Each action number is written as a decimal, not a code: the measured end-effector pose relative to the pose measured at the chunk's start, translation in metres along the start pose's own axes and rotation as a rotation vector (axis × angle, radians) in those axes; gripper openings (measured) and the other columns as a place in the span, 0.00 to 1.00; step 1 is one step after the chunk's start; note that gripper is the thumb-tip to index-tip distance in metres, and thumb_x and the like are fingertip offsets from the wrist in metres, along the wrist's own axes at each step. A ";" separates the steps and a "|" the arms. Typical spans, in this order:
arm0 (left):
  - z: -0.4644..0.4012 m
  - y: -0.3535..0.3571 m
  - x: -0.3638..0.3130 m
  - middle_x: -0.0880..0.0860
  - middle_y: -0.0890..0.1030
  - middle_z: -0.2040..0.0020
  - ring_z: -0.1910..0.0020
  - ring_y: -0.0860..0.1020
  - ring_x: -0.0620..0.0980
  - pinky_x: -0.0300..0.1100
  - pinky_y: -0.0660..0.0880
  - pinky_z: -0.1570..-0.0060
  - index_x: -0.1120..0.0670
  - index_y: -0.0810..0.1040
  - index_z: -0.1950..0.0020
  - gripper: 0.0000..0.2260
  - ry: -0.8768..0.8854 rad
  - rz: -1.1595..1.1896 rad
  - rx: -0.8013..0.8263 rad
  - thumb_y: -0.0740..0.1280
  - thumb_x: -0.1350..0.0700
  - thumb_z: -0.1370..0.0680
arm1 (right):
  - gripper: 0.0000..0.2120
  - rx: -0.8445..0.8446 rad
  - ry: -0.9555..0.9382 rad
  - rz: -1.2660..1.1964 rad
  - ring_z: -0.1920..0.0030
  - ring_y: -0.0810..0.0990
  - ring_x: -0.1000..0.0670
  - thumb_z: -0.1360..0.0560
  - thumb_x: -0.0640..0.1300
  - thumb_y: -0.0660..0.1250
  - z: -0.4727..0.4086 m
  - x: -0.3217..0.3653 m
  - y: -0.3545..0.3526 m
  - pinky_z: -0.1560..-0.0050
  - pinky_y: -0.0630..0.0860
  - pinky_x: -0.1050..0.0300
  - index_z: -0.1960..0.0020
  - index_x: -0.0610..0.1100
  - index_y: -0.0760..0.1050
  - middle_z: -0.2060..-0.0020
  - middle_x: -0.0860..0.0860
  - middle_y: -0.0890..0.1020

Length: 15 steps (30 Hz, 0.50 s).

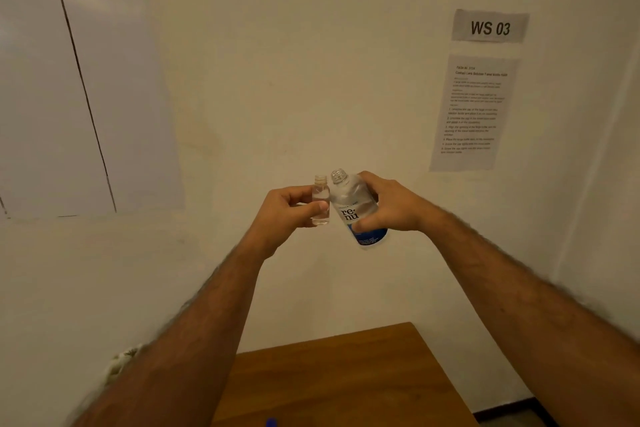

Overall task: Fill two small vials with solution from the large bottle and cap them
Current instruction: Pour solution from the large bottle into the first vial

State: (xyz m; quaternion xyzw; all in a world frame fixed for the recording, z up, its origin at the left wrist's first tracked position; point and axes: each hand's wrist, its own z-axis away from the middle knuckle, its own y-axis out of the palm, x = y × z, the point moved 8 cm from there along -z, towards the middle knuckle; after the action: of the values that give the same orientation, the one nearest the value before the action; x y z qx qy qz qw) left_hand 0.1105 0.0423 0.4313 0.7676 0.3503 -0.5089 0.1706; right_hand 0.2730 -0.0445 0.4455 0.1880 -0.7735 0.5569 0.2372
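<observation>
my left hand [284,210] pinches the vial [320,201], my right hand [388,206] grips the large bottle [356,208] at its 3 o'clock (both uncapped, held up), so next i'd tip neck to mouth.

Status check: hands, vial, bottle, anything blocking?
Left hand holds uncapped vial. Right hand holds open large bottle, tilted beside it. Nothing between them.

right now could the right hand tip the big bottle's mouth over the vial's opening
Probably yes. The right hand grips the large bottle, uncapped, right beside the vial that the left hand holds upright. The vial shows no cap, and nothing sits between the two mouths.
</observation>
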 end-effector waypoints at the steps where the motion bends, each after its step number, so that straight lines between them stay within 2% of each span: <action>1: 0.001 0.002 0.002 0.55 0.86 0.51 0.54 0.84 0.52 0.41 0.81 0.57 0.53 0.82 0.42 0.12 -0.004 -0.007 0.000 0.72 0.61 0.26 | 0.32 -0.005 0.002 -0.023 0.50 0.82 0.52 0.41 0.51 0.77 0.001 -0.003 0.003 0.54 0.82 0.56 0.40 0.56 0.68 0.48 0.58 0.80; 7: 0.008 0.009 0.022 0.51 0.86 0.51 0.53 0.84 0.50 0.38 0.80 0.57 0.51 0.82 0.44 0.12 -0.044 -0.021 -0.008 0.72 0.61 0.26 | 0.31 -0.047 0.041 -0.146 0.50 0.82 0.54 0.39 0.49 0.77 0.011 -0.028 0.023 0.58 0.78 0.63 0.40 0.57 0.68 0.48 0.59 0.81; 15: 0.033 0.017 0.073 0.53 0.85 0.50 0.51 0.84 0.50 0.41 0.80 0.54 0.58 0.81 0.42 0.14 -0.110 -0.051 -0.052 0.73 0.63 0.27 | 0.32 -0.151 0.140 -0.296 0.50 0.81 0.58 0.38 0.46 0.79 0.033 -0.081 0.065 0.59 0.77 0.66 0.39 0.56 0.68 0.48 0.60 0.79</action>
State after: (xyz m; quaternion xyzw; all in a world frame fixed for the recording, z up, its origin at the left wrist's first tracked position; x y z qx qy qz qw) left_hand 0.1183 0.0370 0.3502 0.7246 0.3728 -0.5453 0.1966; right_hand 0.2979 -0.0535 0.3400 0.2423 -0.7587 0.4678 0.3831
